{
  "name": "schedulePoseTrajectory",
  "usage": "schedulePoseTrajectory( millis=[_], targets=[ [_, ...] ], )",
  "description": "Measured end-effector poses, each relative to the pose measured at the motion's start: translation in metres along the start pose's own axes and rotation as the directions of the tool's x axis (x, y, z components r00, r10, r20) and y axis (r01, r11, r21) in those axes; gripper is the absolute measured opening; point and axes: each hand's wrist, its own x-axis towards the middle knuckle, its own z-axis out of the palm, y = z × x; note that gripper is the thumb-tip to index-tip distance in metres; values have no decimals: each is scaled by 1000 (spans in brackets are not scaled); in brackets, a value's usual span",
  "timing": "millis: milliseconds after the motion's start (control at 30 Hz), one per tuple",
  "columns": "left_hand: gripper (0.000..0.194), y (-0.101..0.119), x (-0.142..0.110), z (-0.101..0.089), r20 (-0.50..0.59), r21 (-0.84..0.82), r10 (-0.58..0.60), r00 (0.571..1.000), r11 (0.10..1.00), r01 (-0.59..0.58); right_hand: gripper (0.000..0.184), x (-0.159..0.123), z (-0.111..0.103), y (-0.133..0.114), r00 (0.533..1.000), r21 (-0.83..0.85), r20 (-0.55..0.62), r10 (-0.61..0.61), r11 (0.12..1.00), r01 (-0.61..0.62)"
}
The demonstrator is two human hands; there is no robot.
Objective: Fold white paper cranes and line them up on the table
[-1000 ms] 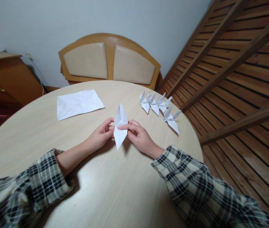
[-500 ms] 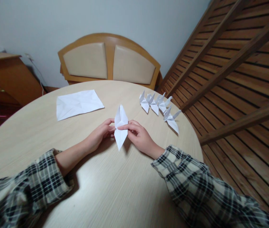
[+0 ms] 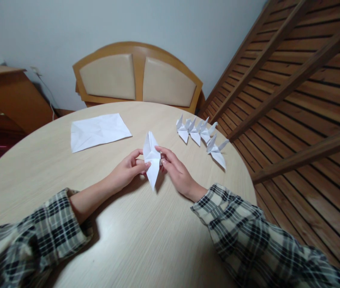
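A half-folded white paper figure [image 3: 152, 160], long and pointed at both ends, stands tilted just above the round wooden table [image 3: 127, 240]. My left hand [image 3: 127, 172] pinches its left side at the middle. My right hand [image 3: 174, 170] grips its right side, with the fingers curled over the fold. Both sleeves are black-and-white plaid.
A flat creased white sheet [image 3: 97, 131] lies at the back left of the table. Several finished paper cranes [image 3: 201, 138] stand in a row at the back right near the edge. A wooden chair [image 3: 136, 76] stands behind the table, with slatted wood to the right.
The paper figure has turned slightly and its right flap is folded inward. My right fingers have moved up onto the fold. My left hand has hardly shifted.
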Motion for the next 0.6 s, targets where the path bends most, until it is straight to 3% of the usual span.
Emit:
schedulePoseTrajectory(
  millis=[233,367,500,600],
  targets=[
    [33,1,0,2,14,39,27,1000,999,-27,46,5,4,10,993,98,-56,102,991,-96],
    [32,1,0,3,29,42,38,999,998,-39,26,7,4,9,993,-1,-31,117,993,-118],
    [33,0,1,3,38,43,47,998,998,-49,24,6,3,9,994,-148,-52,93,984,-100],
    [31,-1,1,1,48,40,55,997,998,-57,23,6,3,10,995,-158,-58,79,984,-88]
  ],
)
